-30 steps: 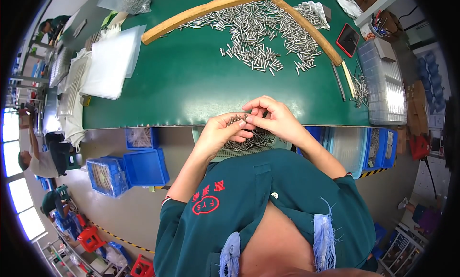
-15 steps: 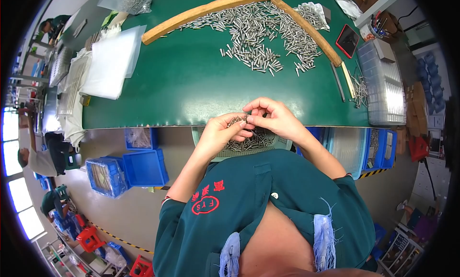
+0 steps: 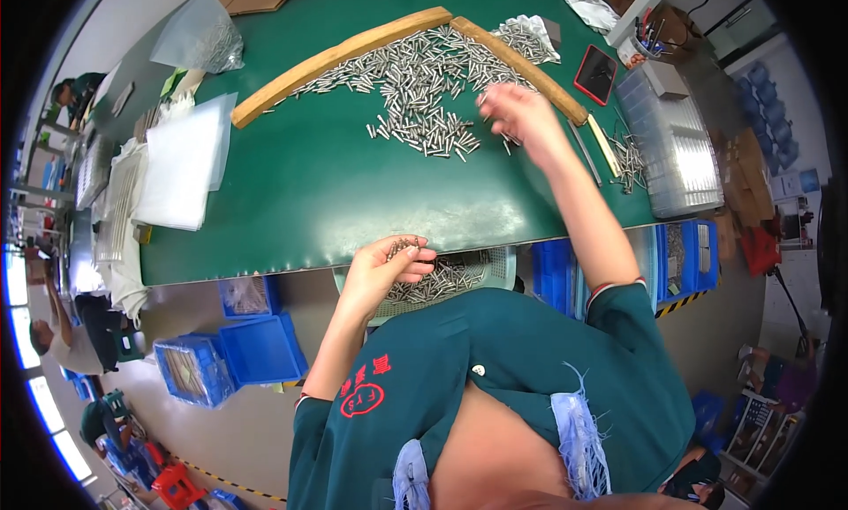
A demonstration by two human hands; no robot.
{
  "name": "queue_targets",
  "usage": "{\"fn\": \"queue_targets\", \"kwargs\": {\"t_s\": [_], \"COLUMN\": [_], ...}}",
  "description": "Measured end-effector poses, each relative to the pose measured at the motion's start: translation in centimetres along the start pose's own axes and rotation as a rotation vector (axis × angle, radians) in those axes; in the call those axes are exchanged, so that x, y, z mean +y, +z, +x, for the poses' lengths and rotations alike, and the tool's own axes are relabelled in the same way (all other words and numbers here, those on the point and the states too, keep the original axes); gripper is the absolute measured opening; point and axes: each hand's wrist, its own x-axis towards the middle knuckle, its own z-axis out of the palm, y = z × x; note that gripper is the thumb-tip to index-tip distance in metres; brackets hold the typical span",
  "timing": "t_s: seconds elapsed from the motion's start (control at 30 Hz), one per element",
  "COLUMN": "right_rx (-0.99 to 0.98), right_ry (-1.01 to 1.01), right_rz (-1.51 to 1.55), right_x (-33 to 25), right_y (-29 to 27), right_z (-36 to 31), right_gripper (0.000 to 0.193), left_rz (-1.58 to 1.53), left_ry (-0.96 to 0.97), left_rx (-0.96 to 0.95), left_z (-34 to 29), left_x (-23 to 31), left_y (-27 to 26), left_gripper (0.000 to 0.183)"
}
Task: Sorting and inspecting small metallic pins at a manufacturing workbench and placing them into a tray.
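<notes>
My left hand (image 3: 386,270) is closed around several small metal pins (image 3: 402,248), above a pale green basket (image 3: 502,267) at the table's near edge. More loose metal pins fill that basket. On the green table, my right hand (image 3: 523,121) reaches to the right side of a wide pile of small metal pins (image 3: 415,90). Its fingers are partly curled and smeared by motion, so whether they grip a pin does not show. Two wooden bars, a left one (image 3: 340,64) and a right one (image 3: 521,68), meet at an angle behind the pile.
Clear plastic sheets (image 3: 181,170) lie at the left of the table. To the right are a red-edged phone (image 3: 595,74), thin metal rods (image 3: 629,161) and stacked clear plastic trays (image 3: 676,148). Blue crates (image 3: 263,347) stand on the floor; other people sit far left.
My right hand has left my left hand and moved forward and right to the pile. My left hand still holds pins near the basket. The whole view has shifted slightly.
</notes>
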Motion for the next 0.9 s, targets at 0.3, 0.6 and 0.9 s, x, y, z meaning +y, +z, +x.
{"fn": "queue_targets", "kwargs": {"t_s": [0.3,0.6,0.9], "right_rx": [0.439,-0.543,-0.764], "right_ry": [0.011,0.008,-0.223], "right_rz": [0.443,-0.307,-0.49], "right_x": [-2.4,-4.2,0.7], "right_y": [-9.4,3.3,6.5], "right_z": [10.1,-5.7,-8.7], "right_gripper": [0.023,0.023,0.026], "left_rz": [-0.004,-0.076,-0.071], "left_ry": [-0.003,-0.009,-0.022], "left_rx": [0.0,-0.073,-0.102], "left_z": [-0.2,0.1,0.3], "left_x": [-0.2,0.5,0.3], "left_y": [0.4,0.5,0.5], "left_gripper": [0.028,0.03,0.031]}}
